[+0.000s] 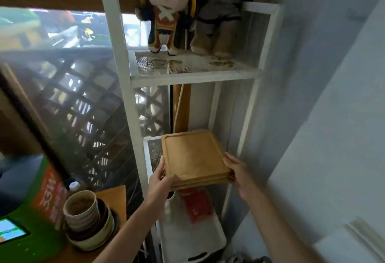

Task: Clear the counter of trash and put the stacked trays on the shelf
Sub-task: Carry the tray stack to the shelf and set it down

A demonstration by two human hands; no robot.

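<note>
Both hands are on the stack of wooden trays (193, 156), holding it level at the middle tier of a white metal shelf unit (123, 71). The far end of the stack is already over the mesh tier, while the near end sticks out past the front edge. The left hand (160, 181) grips the near left corner, thumb pressed on top of the upper tray and the fingers wrapped along the left edge, close together. The right hand (237, 171) is on the near right edge, fingers together and flat against the side of the stack; can't tell where its thumb sits.

Up on the tier above there's a plush doll (166, 12) standing upright, with a second brownish plush toy (218, 12) just beside it on the right. Below the trays, a red packet (196, 206) lies in a white bin (193, 242). Down on the near left, a pile of dirty bowls (87, 219) sits on the wooden counter (112, 198), next to a green thing with a little screen (12, 231). A window with lattice (79, 100) is on the far left.
</note>
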